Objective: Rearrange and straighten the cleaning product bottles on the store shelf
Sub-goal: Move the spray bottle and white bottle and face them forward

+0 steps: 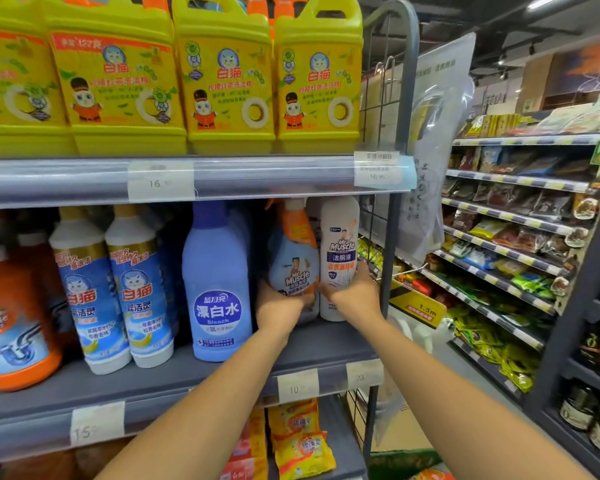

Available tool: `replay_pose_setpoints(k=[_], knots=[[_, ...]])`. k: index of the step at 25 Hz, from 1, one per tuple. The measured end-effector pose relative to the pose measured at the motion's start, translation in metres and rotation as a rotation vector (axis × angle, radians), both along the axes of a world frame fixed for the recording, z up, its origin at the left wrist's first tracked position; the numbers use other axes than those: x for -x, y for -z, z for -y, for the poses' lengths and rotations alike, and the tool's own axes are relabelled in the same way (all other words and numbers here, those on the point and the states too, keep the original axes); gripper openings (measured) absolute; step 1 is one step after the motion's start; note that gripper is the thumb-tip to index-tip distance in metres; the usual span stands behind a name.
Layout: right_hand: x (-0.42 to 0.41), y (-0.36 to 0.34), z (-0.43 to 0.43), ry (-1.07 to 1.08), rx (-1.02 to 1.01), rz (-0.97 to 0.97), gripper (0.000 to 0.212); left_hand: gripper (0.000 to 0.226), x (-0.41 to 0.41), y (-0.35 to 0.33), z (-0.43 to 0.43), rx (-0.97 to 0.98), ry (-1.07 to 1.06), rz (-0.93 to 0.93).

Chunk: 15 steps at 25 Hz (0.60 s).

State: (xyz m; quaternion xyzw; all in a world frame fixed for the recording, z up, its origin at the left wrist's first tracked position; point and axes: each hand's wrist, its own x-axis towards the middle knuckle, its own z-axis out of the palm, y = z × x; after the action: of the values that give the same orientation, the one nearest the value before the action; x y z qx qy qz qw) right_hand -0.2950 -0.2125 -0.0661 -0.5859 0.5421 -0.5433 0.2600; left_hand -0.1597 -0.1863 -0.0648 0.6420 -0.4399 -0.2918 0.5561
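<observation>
On the middle shelf (222, 375), my left hand (279, 306) grips the base of a blue and orange Mr Muscle spray bottle (293, 261). Right beside it, my right hand (355, 292) wraps the lower part of a white Mr Muscle bottle (340, 237) at the shelf's right end. Both bottles stand roughly upright, close together. Left of them stands a blue bleach bottle (217, 282), then two white and blue toilet cleaner bottles (118, 289) leaning slightly, and an orange drain cleaner bottle (14, 323) at the far left.
Several large yellow detergent jugs (222, 74) fill the shelf above. Price tags (160, 181) line the shelf edges. A wire end panel (381, 237) closes the shelf's right side. Yellow packets (302, 441) lie on the shelf below. Snack shelves (516, 237) run along the aisle at right.
</observation>
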Motion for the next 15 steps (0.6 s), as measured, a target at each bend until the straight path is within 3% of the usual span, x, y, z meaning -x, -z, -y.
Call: replay_pose_setpoints(k=[9,15], knots=[[0.005,0.005,-0.007,-0.024,0.111,-0.068,0.059,0.046,-0.001,0.005,-0.004,0.080,0.057,-0.145],[0.015,0.001,-0.024,-0.038,0.080,-0.113,0.056,0.057,-0.007,-0.001,-0.017,0.015,0.063,-0.258]])
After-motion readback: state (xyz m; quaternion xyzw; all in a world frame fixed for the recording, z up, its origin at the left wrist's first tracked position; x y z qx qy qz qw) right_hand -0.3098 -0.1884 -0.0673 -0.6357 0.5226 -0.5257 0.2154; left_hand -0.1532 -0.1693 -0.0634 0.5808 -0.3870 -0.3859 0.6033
